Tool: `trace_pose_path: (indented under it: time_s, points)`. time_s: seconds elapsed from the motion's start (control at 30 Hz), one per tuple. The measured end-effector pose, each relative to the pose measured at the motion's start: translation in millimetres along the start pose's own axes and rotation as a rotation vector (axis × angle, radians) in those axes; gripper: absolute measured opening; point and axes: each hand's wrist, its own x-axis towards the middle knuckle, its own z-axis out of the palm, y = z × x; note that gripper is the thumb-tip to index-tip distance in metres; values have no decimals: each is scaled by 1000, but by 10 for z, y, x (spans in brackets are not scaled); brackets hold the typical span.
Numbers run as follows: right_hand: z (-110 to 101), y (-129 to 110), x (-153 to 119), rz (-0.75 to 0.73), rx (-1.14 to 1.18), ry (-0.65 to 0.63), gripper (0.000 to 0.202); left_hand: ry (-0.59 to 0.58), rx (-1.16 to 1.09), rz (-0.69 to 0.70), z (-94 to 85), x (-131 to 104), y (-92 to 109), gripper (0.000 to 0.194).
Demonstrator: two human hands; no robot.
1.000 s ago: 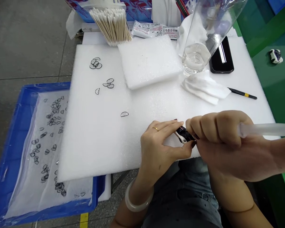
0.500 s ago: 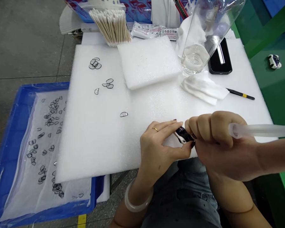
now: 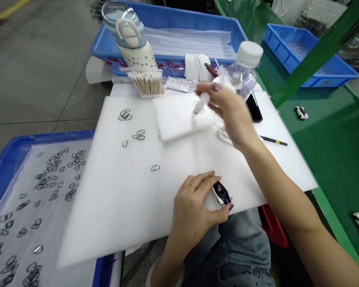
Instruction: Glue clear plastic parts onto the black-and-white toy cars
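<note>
A small white-and-black toy car (image 3: 221,194) lies at the front edge of the white foam sheet (image 3: 113,207), pinched between the thumb and fingers of my left hand (image 3: 194,203). Farther up, my right hand (image 3: 227,107) is over the smaller foam block (image 3: 179,119), blurred by motion. A translucent white syringe-like tube (image 3: 201,104) is at its fingers, its lower end near the block's top. One thin black-rimmed, half-round piece (image 3: 155,168) lies left of the car, and several more (image 3: 125,115) rest at the sheet's upper left.
Behind the block stand cotton swabs (image 3: 148,83), a cup (image 3: 137,56) and a clear bottle (image 3: 242,75). A phone (image 3: 254,107) and tweezers (image 3: 273,140) lie right. Blue trays (image 3: 48,136) hold rimmed pieces at left. More toy cars (image 3: 301,113) sit on the green surface.
My right hand has moved from beside the car up and away to the foam block, with the tube. My left hand still holds the car. The view has tilted up.
</note>
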Motion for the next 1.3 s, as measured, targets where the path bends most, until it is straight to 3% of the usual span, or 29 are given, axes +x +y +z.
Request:
trace_pose_path:
  time_s: [0.1, 0.13, 0.23, 0.33, 0.5, 0.7, 0.8, 0.9, 1.0, 1.1, 1.17, 1.3]
  points:
    - [-295, 18, -252, -101, -58, 242, 21, -31, 13, 47, 2, -14, -21, 54]
    - [-389, 41, -335, -103, -128, 256, 17, -43, 24, 53, 5, -13, -24, 55]
    - [-546, 191, -479, -96, -526, 48, 17, -79, 66, 55, 16, 3, -22, 55]
    - [-526, 351, -462, -90, -942, -202, 34, -99, 74, 31, 21, 16, 0, 55]
    - [-449, 396, -375, -66, -1309, -294, 31, -115, 33, -8, 9, 24, 30, 54]
    - [-627, 285, -436, -175, -996, -87, 25, -91, 29, -10, 29, 32, 1, 55]
    - [-554, 167, -402, -169, -754, 18, 30, -27, 12, -1, 69, 30, -15, 54]
    - [-282, 96, -244, -203, -472, -146, 44, 79, -42, -29, 90, 24, -17, 54]
    - [-30, 100, -6, -110, -410, -356, 28, 156, -65, -73, 73, 24, 1, 48]
    - [32, 81, 104, -43, -301, -412, 33, 189, -87, -108, 42, 39, 28, 39]
    - [0, -1, 7, -55, -113, -370, 36, 193, -109, -137, 26, 56, 42, 35]
    - [-54, -266, -529, -45, 201, -106, 31, 171, -127, -166, 2, 80, 54, 32]
